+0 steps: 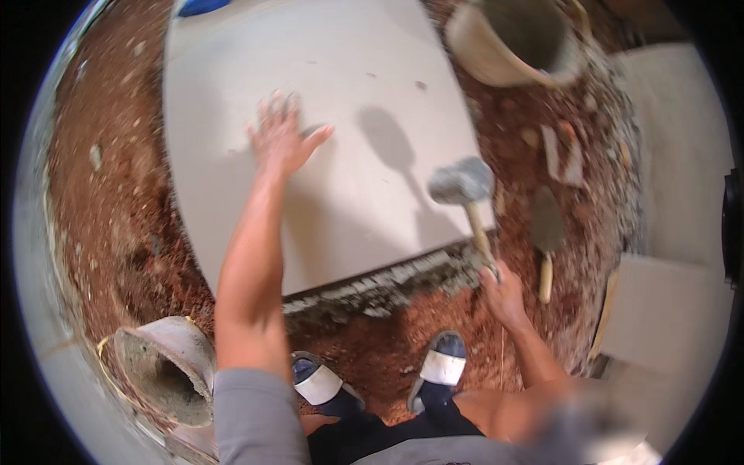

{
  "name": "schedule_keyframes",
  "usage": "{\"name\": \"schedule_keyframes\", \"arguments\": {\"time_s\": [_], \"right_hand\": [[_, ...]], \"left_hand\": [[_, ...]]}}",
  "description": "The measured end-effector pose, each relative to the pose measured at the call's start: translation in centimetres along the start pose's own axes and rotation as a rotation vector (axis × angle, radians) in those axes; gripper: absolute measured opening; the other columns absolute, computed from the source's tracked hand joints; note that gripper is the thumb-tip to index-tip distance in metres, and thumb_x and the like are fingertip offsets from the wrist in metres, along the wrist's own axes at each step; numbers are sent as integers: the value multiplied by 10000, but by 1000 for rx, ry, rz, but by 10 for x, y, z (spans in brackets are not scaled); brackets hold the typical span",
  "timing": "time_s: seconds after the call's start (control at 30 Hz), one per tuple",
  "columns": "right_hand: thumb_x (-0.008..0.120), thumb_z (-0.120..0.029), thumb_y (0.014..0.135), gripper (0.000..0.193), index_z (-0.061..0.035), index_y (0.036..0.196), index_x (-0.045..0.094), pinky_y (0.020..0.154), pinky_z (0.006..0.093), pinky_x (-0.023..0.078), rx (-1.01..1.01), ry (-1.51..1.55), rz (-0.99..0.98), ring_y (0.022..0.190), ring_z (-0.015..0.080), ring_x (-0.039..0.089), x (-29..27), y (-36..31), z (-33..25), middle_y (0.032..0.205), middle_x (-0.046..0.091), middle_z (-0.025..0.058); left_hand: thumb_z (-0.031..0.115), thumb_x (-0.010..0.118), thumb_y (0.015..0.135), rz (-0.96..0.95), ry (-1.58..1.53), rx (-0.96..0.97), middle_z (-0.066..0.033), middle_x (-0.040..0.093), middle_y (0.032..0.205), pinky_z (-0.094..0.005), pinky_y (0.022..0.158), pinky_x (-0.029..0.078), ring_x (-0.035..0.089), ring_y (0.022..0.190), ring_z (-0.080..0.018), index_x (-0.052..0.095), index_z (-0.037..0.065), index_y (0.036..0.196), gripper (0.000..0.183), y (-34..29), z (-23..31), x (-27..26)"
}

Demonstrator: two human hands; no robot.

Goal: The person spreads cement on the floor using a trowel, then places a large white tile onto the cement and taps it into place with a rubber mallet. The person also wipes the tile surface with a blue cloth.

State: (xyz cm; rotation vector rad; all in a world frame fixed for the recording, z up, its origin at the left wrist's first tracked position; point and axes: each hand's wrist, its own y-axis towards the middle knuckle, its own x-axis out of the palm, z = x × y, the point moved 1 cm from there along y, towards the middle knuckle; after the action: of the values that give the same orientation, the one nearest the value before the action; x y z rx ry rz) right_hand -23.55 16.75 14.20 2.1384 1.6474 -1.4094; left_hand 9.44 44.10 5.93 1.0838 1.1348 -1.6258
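Note:
A large pale tile (349, 70) lies flat over a bed of wet grey mortar (380, 288), which shows along its near edge. My left hand (282, 143) is on or just over the tile's left part, palm down with fingers spread. In my right hand (502, 293), the wooden handle of a mallet with a grey head (462, 181) is gripped. The mallet head is raised above the tile's near right corner, and its shadow falls on the tile. Right of the mallet, a trowel (547, 221) with a wooden handle lies on the soil.
A mortar-stained bucket (480, 50) stands at the far right; another bucket (159, 372) lies tipped at the near left. Broken tile pieces (552, 153) rest on the red soil (108, 217). A blue object (203, 7) sits at the tile's far edge. More tiles (659, 306) are at right.

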Motion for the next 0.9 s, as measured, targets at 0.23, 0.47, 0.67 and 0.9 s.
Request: {"name": "schedule_keyframes", "arguments": {"time_s": [0.23, 0.47, 0.67, 0.9], "right_hand": [[562, -319, 950, 319, -34, 1093, 546, 652, 470, 511, -320, 105, 47, 714, 375, 651, -4, 5, -25, 773, 644, 188], [536, -358, 958, 350, -10, 974, 495, 602, 506, 510, -194, 58, -64, 656, 418, 638, 16, 32, -22, 750, 642, 227], [531, -383, 956, 377, -12, 997, 479, 597, 509, 510, -233, -25, -41, 661, 425, 638, 25, 34, -10, 722, 638, 232], [521, -426, 951, 414, -13, 980, 524, 647, 519, 497, -166, -132, -11, 720, 437, 641, 36, 34, -2, 748, 650, 229]], "left_hand": [[713, 667, 677, -88, 129, 50, -134, 132, 1589, -708, 1079, 109, 63, 1470, -339, 217, 173, 1521, 1099, -115, 72, 43], [638, 692, 721, -166, 82, 4, -86, 97, 1604, -721, 1064, 116, 46, 1475, -322, 197, 229, 1527, 1030, -105, 72, 41], [646, 697, 708, -175, 106, -2, -97, 80, 1605, -731, 1055, 115, 40, 1475, -327, 157, 230, 1535, 1071, -103, 74, 39], [740, 673, 642, -228, 148, -38, -87, 58, 1606, -710, 1085, 108, 13, 1480, -290, 151, 234, 1534, 1151, -100, 79, 28]]}}
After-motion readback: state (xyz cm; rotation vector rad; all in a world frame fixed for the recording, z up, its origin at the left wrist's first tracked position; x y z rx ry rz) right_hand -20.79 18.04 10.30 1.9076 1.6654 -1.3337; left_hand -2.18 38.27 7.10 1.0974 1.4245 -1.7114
